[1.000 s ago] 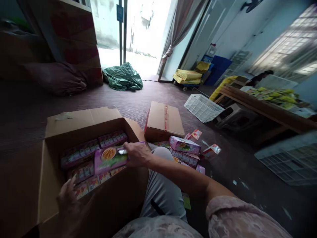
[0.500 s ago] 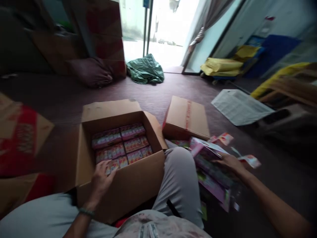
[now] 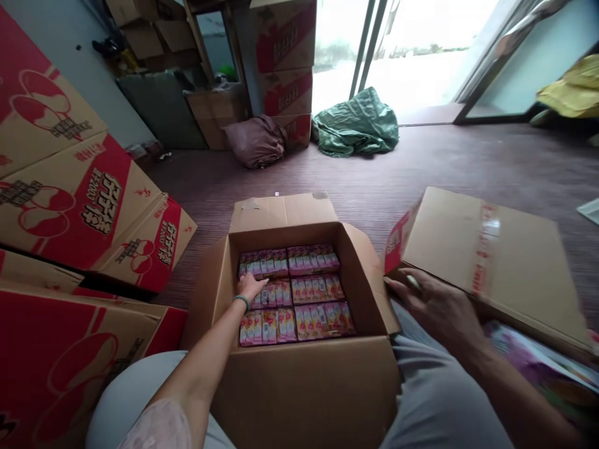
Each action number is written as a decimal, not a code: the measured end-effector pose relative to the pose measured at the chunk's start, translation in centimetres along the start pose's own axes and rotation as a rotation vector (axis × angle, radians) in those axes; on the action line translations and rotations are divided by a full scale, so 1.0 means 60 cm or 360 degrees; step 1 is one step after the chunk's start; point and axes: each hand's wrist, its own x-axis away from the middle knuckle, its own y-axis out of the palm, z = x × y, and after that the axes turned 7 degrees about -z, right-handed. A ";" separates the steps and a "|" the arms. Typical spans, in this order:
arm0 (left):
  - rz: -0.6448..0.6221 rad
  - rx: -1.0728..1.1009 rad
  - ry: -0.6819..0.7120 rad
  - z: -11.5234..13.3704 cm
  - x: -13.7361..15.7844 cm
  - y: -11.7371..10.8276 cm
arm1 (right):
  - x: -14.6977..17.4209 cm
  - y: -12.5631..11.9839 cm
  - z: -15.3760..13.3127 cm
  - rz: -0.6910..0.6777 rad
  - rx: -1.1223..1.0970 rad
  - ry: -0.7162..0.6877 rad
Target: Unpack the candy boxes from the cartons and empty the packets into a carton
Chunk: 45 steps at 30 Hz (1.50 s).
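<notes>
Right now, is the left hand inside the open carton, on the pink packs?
Yes, the left hand reaches down into the open carton and rests flat on the pink packs in the middle row.

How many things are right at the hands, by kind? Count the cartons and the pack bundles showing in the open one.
Open carton: 1
Closed taped carton, under the right hand: 1
Pink pack bundles showing in the open carton, in two columns of three, with the left hand on the middle-left one: 6
Total: 8
</notes>
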 end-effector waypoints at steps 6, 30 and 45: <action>0.0021 -0.0531 0.0273 0.017 -0.142 0.001 | -0.063 0.126 -0.042 -0.0309 -0.0039 -0.0147; -0.0154 -0.1155 0.0437 -0.101 -0.118 0.045 | -0.079 0.157 -0.060 -0.0498 0.0052 -0.0230; 0.0292 -0.0407 0.0922 -0.039 0.234 -0.056 | 0.001 0.084 -0.143 -0.0224 -0.0560 -0.0358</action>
